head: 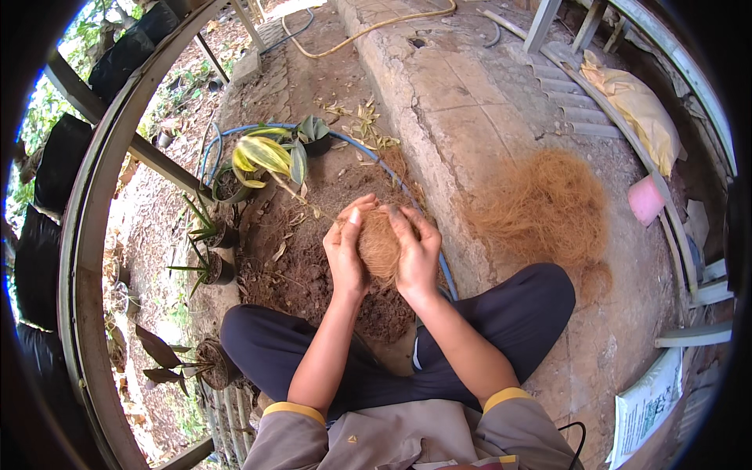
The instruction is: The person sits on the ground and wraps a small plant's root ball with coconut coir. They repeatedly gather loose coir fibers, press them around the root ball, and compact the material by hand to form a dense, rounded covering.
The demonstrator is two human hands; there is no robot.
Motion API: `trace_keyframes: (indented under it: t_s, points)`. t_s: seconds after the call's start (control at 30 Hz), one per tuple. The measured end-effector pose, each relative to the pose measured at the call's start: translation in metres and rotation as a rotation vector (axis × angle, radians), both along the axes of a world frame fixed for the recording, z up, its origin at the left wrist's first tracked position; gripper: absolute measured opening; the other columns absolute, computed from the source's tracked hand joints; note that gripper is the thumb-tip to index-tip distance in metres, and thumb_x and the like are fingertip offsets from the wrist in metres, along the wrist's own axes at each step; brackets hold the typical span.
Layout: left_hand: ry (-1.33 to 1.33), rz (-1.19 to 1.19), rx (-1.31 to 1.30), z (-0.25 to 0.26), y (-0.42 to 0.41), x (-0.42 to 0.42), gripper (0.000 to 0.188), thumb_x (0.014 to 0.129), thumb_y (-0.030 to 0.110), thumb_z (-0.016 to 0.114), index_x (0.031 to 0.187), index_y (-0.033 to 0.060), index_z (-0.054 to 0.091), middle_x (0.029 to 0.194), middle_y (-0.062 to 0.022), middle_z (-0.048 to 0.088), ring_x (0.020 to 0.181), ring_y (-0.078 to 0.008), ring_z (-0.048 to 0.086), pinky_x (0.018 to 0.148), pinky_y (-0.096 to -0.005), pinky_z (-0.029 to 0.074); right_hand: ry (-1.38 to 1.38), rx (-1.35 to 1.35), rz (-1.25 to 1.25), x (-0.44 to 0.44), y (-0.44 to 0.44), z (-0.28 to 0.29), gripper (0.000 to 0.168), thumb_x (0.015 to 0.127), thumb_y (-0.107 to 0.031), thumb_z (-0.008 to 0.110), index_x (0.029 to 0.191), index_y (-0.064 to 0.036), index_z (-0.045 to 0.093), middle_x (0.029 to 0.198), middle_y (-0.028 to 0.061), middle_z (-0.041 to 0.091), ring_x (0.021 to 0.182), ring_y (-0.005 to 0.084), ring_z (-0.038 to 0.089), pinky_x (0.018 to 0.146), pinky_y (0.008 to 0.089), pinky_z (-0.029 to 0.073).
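Between my left hand [346, 249] and my right hand [418, 252] is a rounded ball of brown coir fiber [379, 244], cupped from both sides. A plant stem runs out from the ball towards the upper left, ending in yellow-green variegated leaves [263, 155]. Whether the stem is rooted inside the ball is hidden. Below my hands lies a heap of dark soil [311, 294] on the ground between my bent legs. To the right, a large loose pile of coir fiber [543, 205] rests on the concrete.
Small potted plants [220, 267] stand at the left, with a dark-leaved potted plant [216, 364] lower down. A blue hose [376, 155] curves past the soil. A raised concrete edge [405, 117] runs beside it. At the right are a pink pot [645, 200] and a yellowish sack [637, 108].
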State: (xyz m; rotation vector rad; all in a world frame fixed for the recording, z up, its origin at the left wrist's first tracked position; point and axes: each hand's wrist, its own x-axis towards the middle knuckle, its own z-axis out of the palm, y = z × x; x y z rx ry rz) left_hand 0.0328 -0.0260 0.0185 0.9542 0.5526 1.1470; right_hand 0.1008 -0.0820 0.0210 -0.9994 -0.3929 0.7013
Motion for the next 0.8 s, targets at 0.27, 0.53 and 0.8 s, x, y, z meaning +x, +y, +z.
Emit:
trace_keyframes:
  t_s: [0.27, 0.53, 0.8]
  points:
    - [-0.021, 0.085, -0.294, 0.003, -0.018, 0.007, 0.028, 0.093, 0.021, 0.052, 0.109, -0.0011, 0.058, 0.109, -0.0116, 0.060, 0.093, -0.0166, 0.058, 0.084, -0.0296, 0.047, -0.865, 0.107, -0.254, 0.007, -0.001, -0.007, 0.023, 0.090, -0.016, 0.050, 0.093, 0.001, 0.064, 0.101, 0.0104, 0.064, 0.096, 0.0218, 0.060, 0.085, 0.0327, 0.046]
    - [0.039, 0.037, 0.019, -0.021, 0.002, 0.005, 0.031, 0.095, 0.027, 0.047, 0.088, -0.0006, 0.058, 0.093, -0.0114, 0.061, 0.092, -0.0223, 0.061, 0.083, -0.0329, 0.048, 0.346, 0.057, 0.086, 0.002, 0.007, -0.025, 0.033, 0.097, -0.025, 0.040, 0.110, 0.001, 0.055, 0.102, 0.0101, 0.061, 0.097, 0.0206, 0.059, 0.087, 0.0321, 0.045]
    - [0.036, 0.082, -0.059, 0.007, -0.012, 0.004, 0.032, 0.097, 0.030, 0.044, 0.100, 0.0014, 0.057, 0.101, -0.0108, 0.060, 0.097, -0.0178, 0.057, 0.085, -0.0322, 0.046, -0.563, -0.008, -0.209, -0.007, 0.003, -0.020, 0.028, 0.095, -0.019, 0.041, 0.107, 0.002, 0.056, 0.105, 0.0133, 0.060, 0.102, 0.0264, 0.057, 0.089, 0.0348, 0.043]
